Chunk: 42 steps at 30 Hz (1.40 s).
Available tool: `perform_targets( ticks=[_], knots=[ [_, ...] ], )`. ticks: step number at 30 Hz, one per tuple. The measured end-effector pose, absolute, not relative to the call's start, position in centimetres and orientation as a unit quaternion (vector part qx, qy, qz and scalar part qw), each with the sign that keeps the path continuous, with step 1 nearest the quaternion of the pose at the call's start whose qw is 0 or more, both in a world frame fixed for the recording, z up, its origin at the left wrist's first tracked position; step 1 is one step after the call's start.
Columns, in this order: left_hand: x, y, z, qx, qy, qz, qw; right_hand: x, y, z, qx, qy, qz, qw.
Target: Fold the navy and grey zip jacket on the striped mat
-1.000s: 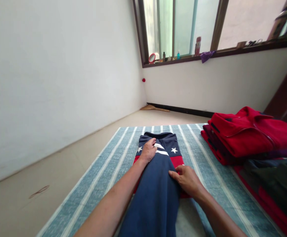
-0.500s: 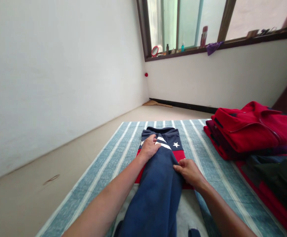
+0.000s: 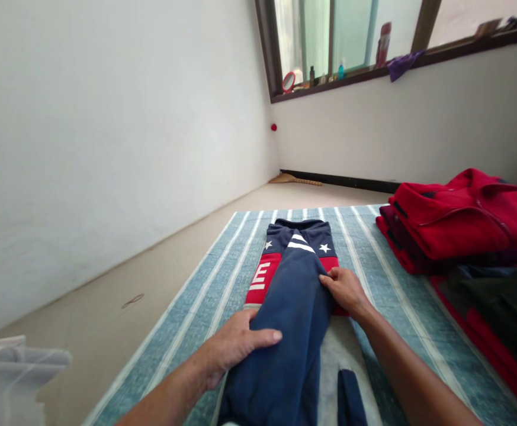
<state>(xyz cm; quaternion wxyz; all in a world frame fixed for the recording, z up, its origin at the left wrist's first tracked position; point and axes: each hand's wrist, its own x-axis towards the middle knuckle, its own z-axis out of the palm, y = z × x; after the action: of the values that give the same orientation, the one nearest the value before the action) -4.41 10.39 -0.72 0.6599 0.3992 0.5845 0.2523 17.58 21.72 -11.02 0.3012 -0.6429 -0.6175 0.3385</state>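
A folded sweatshirt (image 3: 285, 302) lies on the striped cloth, navy at the collar with white stars, then red with white lettering, then grey. One navy sleeve with white stripes runs lengthwise down its middle. My left hand (image 3: 235, 343) is at the sleeve's left edge, thumb on top and fingers partly hidden under the fabric. Higher up on the right, my right hand (image 3: 344, 290) pinches the sleeve's edge between thumb and fingers. A dark navy strip of fabric (image 3: 350, 396) shows on the grey part at the bottom.
Folded red clothes (image 3: 458, 219) are stacked on the right, with dark green garments (image 3: 502, 302) nearer. Blue striped cloth (image 3: 187, 313) covers the surface. White translucent material (image 3: 13, 378) shows at lower left. A broom (image 3: 296, 179) lies by the far wall.
My left hand has slid down the sleeve towards me, uncovering the white stripes and red lettering. My right hand keeps its pinch. The view has shifted slightly, bringing more white material into sight.
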Motion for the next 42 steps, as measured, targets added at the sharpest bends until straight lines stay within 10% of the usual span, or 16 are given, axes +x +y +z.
perform_targets(
  ticks=[33, 42],
  knots=[
    [-2.3, 4.7, -1.8, 0.231, 0.511, 0.344, 0.753, 18.2, 21.5, -11.6, -0.583, -0.528, 0.508, 0.350],
    [-2.9, 4.2, -3.1, 0.472, 0.639, 0.296, 0.530, 18.3, 21.9, -12.1, -0.584, -0.560, 0.480, 0.339]
  ],
)
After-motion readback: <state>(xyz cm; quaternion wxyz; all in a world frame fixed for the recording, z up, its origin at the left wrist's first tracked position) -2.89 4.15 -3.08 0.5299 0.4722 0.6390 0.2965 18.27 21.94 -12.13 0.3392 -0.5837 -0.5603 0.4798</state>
